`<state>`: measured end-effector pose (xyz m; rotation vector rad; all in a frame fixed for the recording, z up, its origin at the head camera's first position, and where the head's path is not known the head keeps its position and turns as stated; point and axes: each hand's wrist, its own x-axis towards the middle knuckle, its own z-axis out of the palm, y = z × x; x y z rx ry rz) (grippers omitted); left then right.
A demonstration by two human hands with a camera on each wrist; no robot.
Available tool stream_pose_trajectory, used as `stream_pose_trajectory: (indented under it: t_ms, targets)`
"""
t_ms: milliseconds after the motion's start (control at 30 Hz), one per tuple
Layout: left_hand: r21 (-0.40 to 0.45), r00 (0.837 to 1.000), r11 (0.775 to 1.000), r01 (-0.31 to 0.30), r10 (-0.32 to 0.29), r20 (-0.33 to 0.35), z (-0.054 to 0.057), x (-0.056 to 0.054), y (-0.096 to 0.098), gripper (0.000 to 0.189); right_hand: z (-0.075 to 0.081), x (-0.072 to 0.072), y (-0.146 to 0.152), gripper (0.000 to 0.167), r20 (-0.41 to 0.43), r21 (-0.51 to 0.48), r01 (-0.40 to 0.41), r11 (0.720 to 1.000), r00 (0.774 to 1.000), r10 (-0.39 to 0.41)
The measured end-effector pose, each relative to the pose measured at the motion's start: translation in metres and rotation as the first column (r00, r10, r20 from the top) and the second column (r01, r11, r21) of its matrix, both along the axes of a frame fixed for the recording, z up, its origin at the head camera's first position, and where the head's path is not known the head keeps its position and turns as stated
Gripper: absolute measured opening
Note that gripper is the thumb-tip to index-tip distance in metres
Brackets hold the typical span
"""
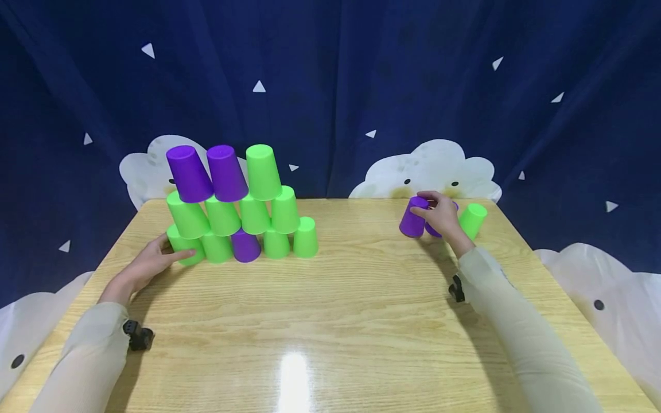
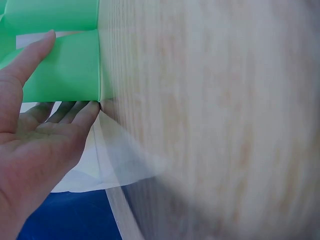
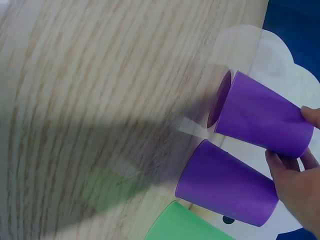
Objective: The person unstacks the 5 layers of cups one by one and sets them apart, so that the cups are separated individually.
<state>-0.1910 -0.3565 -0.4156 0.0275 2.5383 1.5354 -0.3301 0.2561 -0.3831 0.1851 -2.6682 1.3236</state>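
On the left, upside-down cups form a stack of three tiers. My left hand (image 1: 150, 265) is at the leftmost bottom green cup (image 2: 65, 70), thumb across its front and fingers along its outer side. The bottom tier has one purple cup (image 1: 246, 246) among green ones; the middle tier is all green. On top are two purple cups (image 1: 190, 175) and a green cup (image 1: 264, 172). At the far right my right hand (image 1: 443, 218) grips an upside-down purple cup (image 3: 265, 115) near its base end. Beside it are another purple cup (image 3: 227, 182) and a green cup (image 1: 473, 221).
All this stands on a pale wooden table (image 1: 330, 321), the cups towards its back edge. Behind hangs a dark blue curtain (image 1: 330, 97) with white cloud shapes and triangles. Each sleeve carries a small black camera (image 1: 138, 335) at the wrist.
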Motion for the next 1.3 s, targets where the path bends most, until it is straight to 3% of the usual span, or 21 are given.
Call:
stream_pose_trajectory:
  t_ms: [567, 900, 1167, 1300]
  targets:
    - [-0.002, 1.000, 1.000, 0.002, -0.002, 0.004, 0.000, -0.002, 0.002, 0.088, 0.003, -0.002, 0.001, 0.050, -0.068, 0.001, 0.025, 1.000, 0.997, -0.025]
    - [-0.008, 1.000, 1.000, 0.004, -0.004, 0.012, 0.002, -0.002, 0.001, 0.089, 0.039, 0.000, -0.003, 0.046, -0.161, -0.116, -0.028, 0.993, 0.987, 0.009]
    - [-0.010, 1.000, 1.000, -0.005, 0.005, 0.018, 0.002, -0.001, 0.001, 0.088, 0.068, 0.004, -0.050, 0.045, -0.179, -0.217, -0.144, 0.965, 0.978, 0.105]
    - [-0.010, 1.000, 1.000, -0.007, 0.007, 0.019, 0.001, -0.001, 0.001, 0.088, 0.080, 0.007, -0.091, 0.044, -0.199, -0.289, -0.248, 0.925, 0.960, 0.196]
